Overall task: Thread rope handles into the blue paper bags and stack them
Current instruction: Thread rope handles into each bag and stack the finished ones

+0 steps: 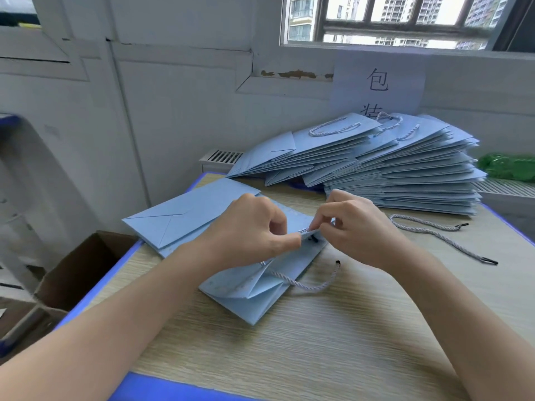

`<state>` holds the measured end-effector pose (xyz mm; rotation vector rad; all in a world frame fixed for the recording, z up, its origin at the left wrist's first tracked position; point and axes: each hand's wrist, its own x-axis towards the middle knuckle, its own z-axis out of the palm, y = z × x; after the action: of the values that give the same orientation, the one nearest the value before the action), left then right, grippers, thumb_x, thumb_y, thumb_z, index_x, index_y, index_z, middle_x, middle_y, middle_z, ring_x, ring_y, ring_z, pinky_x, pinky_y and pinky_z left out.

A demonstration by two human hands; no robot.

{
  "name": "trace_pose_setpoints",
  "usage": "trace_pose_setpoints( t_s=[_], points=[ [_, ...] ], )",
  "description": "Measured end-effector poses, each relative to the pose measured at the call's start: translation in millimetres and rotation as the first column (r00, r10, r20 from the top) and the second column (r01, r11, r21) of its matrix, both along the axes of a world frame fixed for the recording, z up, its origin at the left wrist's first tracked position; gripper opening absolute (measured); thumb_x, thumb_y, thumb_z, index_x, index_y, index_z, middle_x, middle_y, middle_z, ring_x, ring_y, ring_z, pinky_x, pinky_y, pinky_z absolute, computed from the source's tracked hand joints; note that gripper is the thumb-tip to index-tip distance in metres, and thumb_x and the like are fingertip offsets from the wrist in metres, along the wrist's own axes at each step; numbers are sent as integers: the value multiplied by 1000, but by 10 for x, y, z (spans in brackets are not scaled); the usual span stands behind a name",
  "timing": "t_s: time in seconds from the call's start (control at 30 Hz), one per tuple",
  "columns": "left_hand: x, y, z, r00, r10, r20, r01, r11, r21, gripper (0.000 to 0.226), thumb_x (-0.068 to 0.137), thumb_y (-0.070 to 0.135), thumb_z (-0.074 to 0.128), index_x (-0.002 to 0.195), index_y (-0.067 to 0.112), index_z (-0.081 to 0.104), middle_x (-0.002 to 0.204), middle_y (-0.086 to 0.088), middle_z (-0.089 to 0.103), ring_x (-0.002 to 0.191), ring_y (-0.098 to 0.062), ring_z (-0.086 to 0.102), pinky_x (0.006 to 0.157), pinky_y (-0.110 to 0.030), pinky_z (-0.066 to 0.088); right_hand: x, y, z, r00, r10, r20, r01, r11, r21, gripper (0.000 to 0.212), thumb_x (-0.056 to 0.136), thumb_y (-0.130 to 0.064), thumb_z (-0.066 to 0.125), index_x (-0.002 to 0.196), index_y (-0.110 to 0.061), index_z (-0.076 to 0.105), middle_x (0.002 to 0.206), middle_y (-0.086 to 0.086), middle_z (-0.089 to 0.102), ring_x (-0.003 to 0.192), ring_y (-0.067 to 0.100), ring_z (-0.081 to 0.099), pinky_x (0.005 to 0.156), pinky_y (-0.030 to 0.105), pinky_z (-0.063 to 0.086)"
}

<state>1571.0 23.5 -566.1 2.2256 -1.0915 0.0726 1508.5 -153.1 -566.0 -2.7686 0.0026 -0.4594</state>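
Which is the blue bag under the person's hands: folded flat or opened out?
Folded flat. The bag lies on the table with its base creased over, while both hands pinch its top edge.

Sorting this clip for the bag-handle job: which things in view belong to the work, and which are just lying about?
Part of the job:
- blue bag being threaded, pinched by left hand and right hand
- its rope handle
- spare rope handle
- stack of finished bags
- flat bags at left

Lying about:
- cardboard box
- green plastic item
- paper sign
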Motion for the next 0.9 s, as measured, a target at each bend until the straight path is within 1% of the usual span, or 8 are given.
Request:
trace_pose_setpoints(
  t_s=[0.13,0.3,0.4,0.5,0.57,0.7,0.77,0.9],
  points=[
    [39,11,31,999,30,-37,-35,989,-145,32,73,33,60,50,11,54,38,9,41,41,-4,39,46,-13,28,-4,-22,12,975,-41,219,18,994,107,5,81,-21,56,82,-26,57,76,-12,51,65,8,46,67,37,46],
    [54,53,35,995,27,-96,-46,979,-199,31,81,14,70,53,13,55,35,12,42,33,-2,40,42,-8,27,52,30,-108,985,-39,168,36,999,25,7,85,-27,66,88,-21,67,66,-12,42,67,15,44,65,33,42],
    [36,21,26,995,37,-93,-54,981,-187,25,79,19,72,58,18,58,40,15,50,37,-1,46,45,-10,32,81,45,-145,983,-51,174,36,995,90,5,82,-19,69,78,-17,68,54,-13,40,60,14,40,61,31,38],
    [63,10,4,994,106,6,-104,987,-120,20,75,35,73,66,26,57,58,32,57,52,1,57,59,-19,42,36,42,-62,995,5,100,-28,974,227,15,79,-11,69,65,-12,63,49,-10,42,50,7,38,51,16,31],
    [87,27,-2,988,147,51,-143,987,-71,18,75,37,72,72,25,59,61,41,54,58,0,59,67,-24,43,-18,45,26,997,57,43,-69,942,330,18,77,-7,67,61,-6,60,45,-10,40,45,4,35,45,13,28],
    [105,18,0,988,155,21,-151,981,-119,28,68,51,70,71,25,60,65,21,64,64,0,61,65,-20,43,-52,-119,162,991,-74,111,16,893,450,22,75,-5,63,53,-8,59,37,-9,38,38,5,31,40,17,24],
    [107,14,6,997,78,1,-78,991,-110,34,69,55,72,74,23,62,74,13,68,72,2,63,66,-15,45,-34,-249,152,951,-258,171,168,895,413,22,76,-9,62,54,-6,60,40,-7,42,43,8,36,43,22,29],
    [105,90,12,960,-180,-215,208,971,120,42,67,52,79,99,30,66,104,18,64,102,5,58,92,-20,47,-33,-406,18,872,-487,58,486,874,23,35,87,-30,59,57,-14,52,71,8,59,72,29,55,60,31,41]
  ],
)
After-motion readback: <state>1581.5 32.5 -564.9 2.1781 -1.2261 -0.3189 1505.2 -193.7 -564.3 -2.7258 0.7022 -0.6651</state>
